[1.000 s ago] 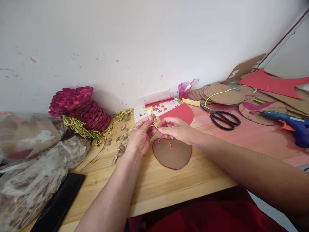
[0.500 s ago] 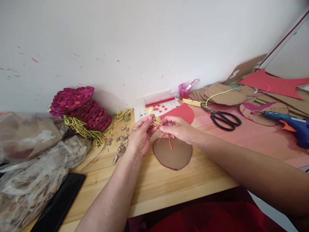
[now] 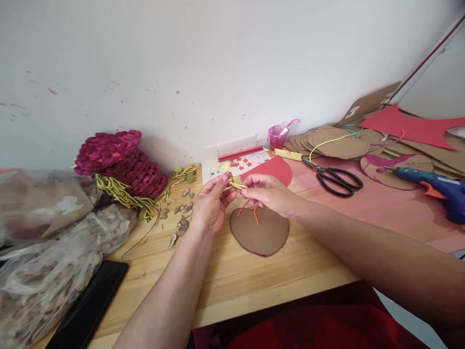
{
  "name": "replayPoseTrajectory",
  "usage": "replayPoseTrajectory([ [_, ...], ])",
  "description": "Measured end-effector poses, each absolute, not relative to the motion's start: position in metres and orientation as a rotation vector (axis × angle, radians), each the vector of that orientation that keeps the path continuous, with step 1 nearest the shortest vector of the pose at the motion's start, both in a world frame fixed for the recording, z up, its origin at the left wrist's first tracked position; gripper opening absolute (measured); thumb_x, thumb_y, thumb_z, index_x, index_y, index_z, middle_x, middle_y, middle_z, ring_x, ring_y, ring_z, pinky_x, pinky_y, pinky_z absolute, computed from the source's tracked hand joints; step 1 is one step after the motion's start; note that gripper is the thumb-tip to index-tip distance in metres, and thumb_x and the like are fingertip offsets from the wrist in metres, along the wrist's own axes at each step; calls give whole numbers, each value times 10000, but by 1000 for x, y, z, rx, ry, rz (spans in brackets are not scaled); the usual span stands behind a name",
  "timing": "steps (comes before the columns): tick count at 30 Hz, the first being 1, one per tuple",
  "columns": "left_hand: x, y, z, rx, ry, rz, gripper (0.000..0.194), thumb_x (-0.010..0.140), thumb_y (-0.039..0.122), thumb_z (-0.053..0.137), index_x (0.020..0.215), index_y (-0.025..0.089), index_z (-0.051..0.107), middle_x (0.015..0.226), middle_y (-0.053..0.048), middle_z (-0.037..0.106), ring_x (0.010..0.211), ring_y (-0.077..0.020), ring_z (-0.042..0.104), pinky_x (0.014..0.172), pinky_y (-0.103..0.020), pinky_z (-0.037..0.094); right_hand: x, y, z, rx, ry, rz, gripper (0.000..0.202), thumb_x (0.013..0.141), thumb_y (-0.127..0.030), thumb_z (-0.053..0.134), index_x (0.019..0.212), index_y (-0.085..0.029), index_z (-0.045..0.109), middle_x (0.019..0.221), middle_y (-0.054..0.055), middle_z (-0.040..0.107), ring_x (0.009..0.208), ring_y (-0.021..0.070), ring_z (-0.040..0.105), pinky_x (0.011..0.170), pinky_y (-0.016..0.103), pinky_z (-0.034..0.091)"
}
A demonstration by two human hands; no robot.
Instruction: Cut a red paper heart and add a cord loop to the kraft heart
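Between my two hands runs a short bundle of yellow cord (image 3: 237, 185). My left hand (image 3: 215, 199) is closed on its left end, thumb and fingers pinched together; a small brown piece shows at the fingertips. The right end sits in the pinched fingers of my right hand (image 3: 267, 194). Below the hands a rounded piece of cardboard (image 3: 259, 235) with a purple edge lies flat on the table. An orange cord (image 3: 256, 215) rises from its top part towards my right hand, which partly hides it.
Scissors (image 3: 337, 179) and a blue glue gun (image 3: 441, 186) lie right, near stacked cardboard (image 3: 337, 140). A purple-stained cup (image 3: 279, 136) stands by the wall. Peanut shells (image 3: 184, 218), a magenta stack (image 3: 123, 165) with yellow cords, and plastic bags (image 3: 65, 266) are left. Paper stars (image 3: 240, 162) lie behind.
The yellow cord strands between my hands have drawn together into a straighter, tighter bundle. Both hands stay in nearly the same place, still pinching.
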State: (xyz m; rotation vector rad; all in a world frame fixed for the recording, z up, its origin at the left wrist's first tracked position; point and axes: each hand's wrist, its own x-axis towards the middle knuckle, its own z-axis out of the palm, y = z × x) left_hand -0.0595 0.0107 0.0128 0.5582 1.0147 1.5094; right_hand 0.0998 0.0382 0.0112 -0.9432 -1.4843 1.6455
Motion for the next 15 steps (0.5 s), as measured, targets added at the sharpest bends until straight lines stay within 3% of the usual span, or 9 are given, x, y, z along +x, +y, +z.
replayPoseTrajectory([
  [15, -59, 12, 11, 550, 974, 1554, 133, 697, 170, 832, 784, 124, 744, 910, -35, 739, 609, -57, 642, 561, -148, 566, 100, 36, 14, -983, -1516, 1639, 139, 737, -226, 661, 759, -182, 531, 652, -42, 567, 535, 80, 527, 479, 211, 358],
])
